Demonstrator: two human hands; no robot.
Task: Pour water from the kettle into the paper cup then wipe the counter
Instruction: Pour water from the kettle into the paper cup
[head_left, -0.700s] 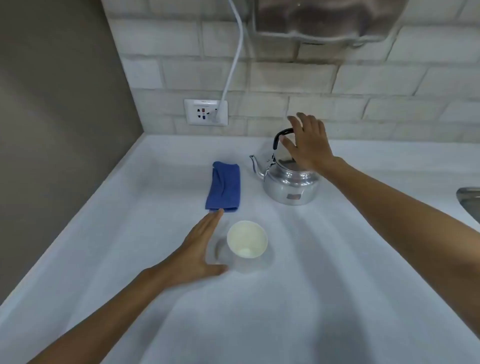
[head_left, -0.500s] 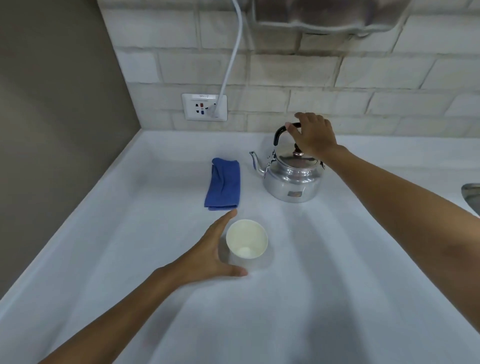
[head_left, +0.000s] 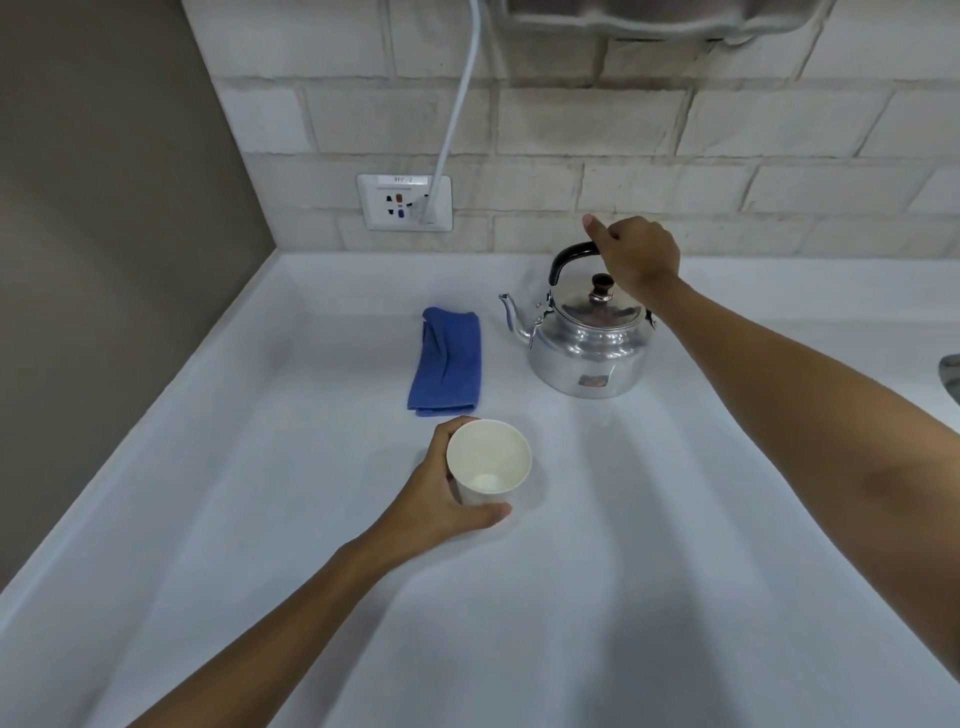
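Note:
A shiny metal kettle (head_left: 587, 348) stands on the white counter (head_left: 623, 571), spout pointing left. My right hand (head_left: 636, 254) is closed around its black handle from above. An empty white paper cup (head_left: 488, 460) stands upright nearer to me. My left hand (head_left: 436, 499) wraps around its left side, thumb in front and fingers behind. A folded blue cloth (head_left: 447, 361) lies flat between the cup and the wall, left of the kettle.
A brown side wall (head_left: 104, 260) bounds the counter on the left. The brick back wall holds a socket (head_left: 404, 201) with a white cable plugged in. A metal sink edge (head_left: 950, 374) shows at the far right.
My right hand went from hovering over the kettle to closing on its handle. My left hand slid from flat on the counter to gripping the cup.

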